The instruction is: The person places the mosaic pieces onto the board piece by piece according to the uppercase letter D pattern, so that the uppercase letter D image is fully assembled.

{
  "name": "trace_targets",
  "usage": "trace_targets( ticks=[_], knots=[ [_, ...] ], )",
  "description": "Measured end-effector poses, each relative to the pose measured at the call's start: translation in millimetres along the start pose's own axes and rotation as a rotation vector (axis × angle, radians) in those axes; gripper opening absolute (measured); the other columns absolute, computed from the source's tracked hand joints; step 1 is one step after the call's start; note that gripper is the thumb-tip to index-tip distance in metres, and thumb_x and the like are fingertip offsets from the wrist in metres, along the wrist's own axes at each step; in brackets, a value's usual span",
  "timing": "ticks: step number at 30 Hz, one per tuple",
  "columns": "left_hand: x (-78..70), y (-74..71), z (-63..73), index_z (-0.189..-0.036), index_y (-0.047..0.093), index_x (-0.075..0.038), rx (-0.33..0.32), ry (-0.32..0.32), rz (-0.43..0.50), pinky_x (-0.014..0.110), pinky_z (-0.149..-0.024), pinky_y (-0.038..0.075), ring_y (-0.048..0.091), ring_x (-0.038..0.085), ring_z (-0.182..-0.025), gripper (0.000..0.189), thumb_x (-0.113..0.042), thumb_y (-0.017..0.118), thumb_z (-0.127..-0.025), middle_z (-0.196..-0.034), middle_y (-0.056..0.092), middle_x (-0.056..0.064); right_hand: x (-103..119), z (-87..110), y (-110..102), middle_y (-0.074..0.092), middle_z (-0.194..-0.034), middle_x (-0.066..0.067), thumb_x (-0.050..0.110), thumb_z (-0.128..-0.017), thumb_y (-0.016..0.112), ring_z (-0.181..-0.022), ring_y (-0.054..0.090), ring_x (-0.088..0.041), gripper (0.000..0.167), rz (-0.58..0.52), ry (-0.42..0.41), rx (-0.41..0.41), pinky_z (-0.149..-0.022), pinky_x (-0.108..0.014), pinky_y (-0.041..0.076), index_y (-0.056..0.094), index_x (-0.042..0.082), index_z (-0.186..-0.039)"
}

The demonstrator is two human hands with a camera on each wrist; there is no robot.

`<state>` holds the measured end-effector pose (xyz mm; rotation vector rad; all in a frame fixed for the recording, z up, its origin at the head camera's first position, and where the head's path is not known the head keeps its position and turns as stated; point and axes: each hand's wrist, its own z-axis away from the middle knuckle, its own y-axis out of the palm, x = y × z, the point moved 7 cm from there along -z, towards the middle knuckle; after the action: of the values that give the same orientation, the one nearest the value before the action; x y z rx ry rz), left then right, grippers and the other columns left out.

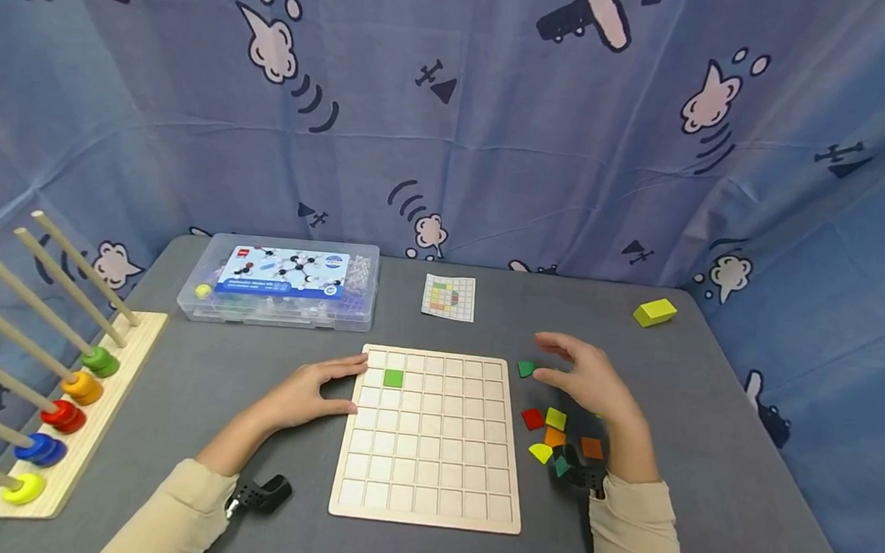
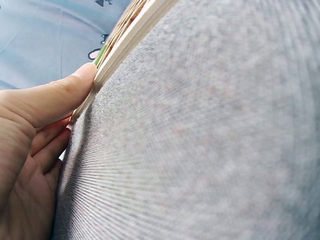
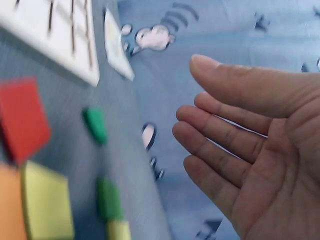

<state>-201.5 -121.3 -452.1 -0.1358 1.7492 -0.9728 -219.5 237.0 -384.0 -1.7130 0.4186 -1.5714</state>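
A wooden grid board (image 1: 434,443) lies on the grey table, with one green square (image 1: 394,378) in its upper left part. My left hand (image 1: 312,395) rests at the board's left edge, its thumb (image 2: 75,87) and fingertips touching the rim. Off the board's right side my right hand (image 1: 594,385) hovers, thumb and fingers apart, holding nothing. Closest to it is a small dark green piece (image 1: 525,369). Below lie a red square (image 1: 533,419), a yellow square (image 1: 556,418), orange squares (image 1: 592,448) and a yellow rounded piece (image 1: 541,453). My right wrist partly covers this group.
Behind the board lies a printed card (image 1: 449,298) with a coloured grid. A clear plastic kit box (image 1: 279,310) sits at the back left. A wooden peg stand (image 1: 105,409) with coloured rings occupies the left side. A yellow block (image 1: 654,312) is at the back right, before a patterned curtain.
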Motion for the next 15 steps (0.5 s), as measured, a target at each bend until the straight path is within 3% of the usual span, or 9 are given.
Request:
trace_targets(
  ticks=[8, 15],
  knots=[
    [2.4, 0.6, 0.8, -0.137, 0.053, -0.008, 0.014, -0.023, 0.021, 0.049, -0.108, 0.034, 0.037, 0.028, -0.137, 0.064, -0.031, 0.075, -0.081, -0.147, 0.044, 0.002, -38.4, 5.7, -7.0, 0.049, -0.138, -0.023, 0.017, -0.090, 0.066, -0.127, 0.043, -0.043, 0.054, 0.009, 0.093, 0.004, -0.103, -0.058, 0.037, 0.047, -0.001, -0.137],
    [2.2, -0.3, 1.0, -0.137, 0.053, -0.010, 0.015, -0.021, 0.016, 0.048, -0.108, 0.034, 0.037, 0.027, -0.137, 0.064, -0.033, 0.075, -0.081, -0.147, 0.044, 0.001, -56.9, 8.8, -9.8, 0.051, -0.135, -0.025, 0.020, -0.088, 0.068, -0.125, 0.045, -0.043, 0.053, 0.046, 0.134, 0.013, -0.102, -0.059, 0.036, 0.050, -0.003, -0.133]
  ],
)
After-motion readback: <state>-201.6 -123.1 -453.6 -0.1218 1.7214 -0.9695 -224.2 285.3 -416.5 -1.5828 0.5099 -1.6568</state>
